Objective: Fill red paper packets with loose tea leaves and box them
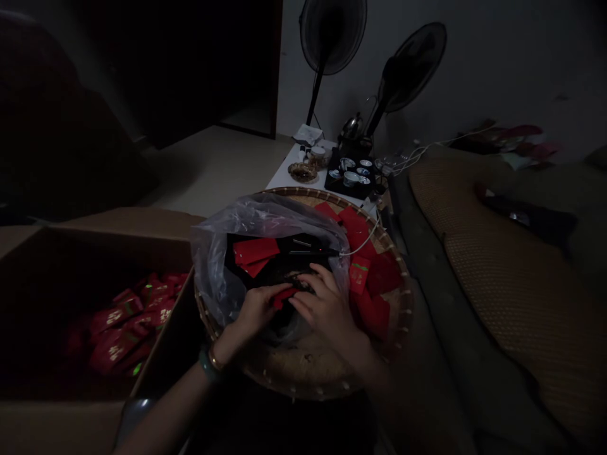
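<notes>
My left hand [256, 311] is closed, pinching a small red packet [283, 295] between thumb and fingers. At the packet's right end is my right hand [327, 304], its fingers apart and curved; whether its thumb touches the packet I cannot tell. Both hands are over a clear plastic bag [213, 253] with dark contents, spread open on a round woven tray [303, 373]. More red packets [256, 251] lie on the bag's left side. Flat red packets [358, 230] also cover the tray's right side, with a printed red packet [359, 275] among them.
A cardboard box [165, 338] with several filled red packages [128, 322] stands at left. Behind the tray, a white table [279, 180] bears a tea set [351, 179]. Two fans [333, 35] stand farther back. A white cable [365, 242] runs onto the tray. A woven-mat seat [493, 272] is at right.
</notes>
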A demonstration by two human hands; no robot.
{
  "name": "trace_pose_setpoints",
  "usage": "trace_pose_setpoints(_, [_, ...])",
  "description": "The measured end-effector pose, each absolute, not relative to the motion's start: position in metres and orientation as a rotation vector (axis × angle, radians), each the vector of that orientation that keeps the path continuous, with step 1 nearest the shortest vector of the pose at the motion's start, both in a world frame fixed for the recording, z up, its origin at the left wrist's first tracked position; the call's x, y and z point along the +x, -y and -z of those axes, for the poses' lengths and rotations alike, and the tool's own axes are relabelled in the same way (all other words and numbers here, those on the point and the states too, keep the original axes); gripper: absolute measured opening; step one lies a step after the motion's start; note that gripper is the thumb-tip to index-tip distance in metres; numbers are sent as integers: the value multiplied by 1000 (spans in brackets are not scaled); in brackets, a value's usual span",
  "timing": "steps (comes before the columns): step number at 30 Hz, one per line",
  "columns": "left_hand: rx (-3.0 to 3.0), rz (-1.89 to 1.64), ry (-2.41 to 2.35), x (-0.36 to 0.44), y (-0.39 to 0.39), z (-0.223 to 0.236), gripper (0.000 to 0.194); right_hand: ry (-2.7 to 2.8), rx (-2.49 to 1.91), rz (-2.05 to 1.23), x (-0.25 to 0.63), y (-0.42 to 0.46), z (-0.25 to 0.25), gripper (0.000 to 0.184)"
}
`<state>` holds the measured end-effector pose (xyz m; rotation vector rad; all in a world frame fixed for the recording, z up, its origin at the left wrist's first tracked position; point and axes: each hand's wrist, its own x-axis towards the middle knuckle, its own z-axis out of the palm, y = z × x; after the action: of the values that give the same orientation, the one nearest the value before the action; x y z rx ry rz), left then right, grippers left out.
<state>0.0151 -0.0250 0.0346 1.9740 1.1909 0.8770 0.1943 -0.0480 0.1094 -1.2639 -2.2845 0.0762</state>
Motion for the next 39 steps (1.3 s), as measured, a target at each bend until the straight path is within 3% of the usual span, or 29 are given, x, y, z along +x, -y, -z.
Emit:
trace_pose_setpoints(10, [1993, -737, -1264, 19, 27, -27, 59, 2613, -1590, -283, 178, 33, -110, 19])
trace_pose_setpoints(26, [1827, -659, -1311, 18, 22, -35, 39, 2157, -1384, -690, 202, 21, -108, 9])
trace_pose_setpoints(33, [1762, -721, -1251, 16, 20, -23, 41, 1924, -1389, -846, 209, 20, -106, 6])
trace_pose_setpoints(39, [1632, -779, -1258, 14, 21, -17, 45, 1681, -1461, -893, 220, 17, -100, 14])
